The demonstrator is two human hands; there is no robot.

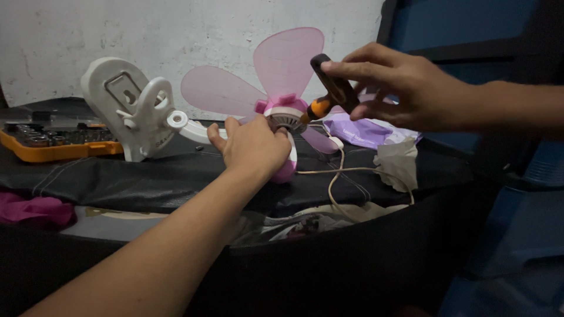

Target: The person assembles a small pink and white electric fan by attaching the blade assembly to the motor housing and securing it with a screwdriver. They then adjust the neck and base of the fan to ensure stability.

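Your left forearm ran up from the bottom edge, nearest the lens, to your left hand [254,147], which was wrapped over the pink and white fan motor housing [286,154] — fingers curled closed around it, pinning it on the black cloth [147,176]. Your right hand [405,88] came in from the right, fingers pinched shut on the black handle of a screwdriver [329,91] with an orange collar; its tip pointed down-left into the fan hub [286,117]. Translucent pink blades [282,61] spread out from the hub. White clamp base [132,108] sat left of the fan, joined by a white arm. Orange bit tray [56,149] sat far left, partly cut off. A beige cord [335,182] looped below the fan. Screwdriver tip was hidden at the hub — contact couldn't be made out. Motor housing was mostly covered by your palm. Purple bag [361,130] lay behind, half hidden.
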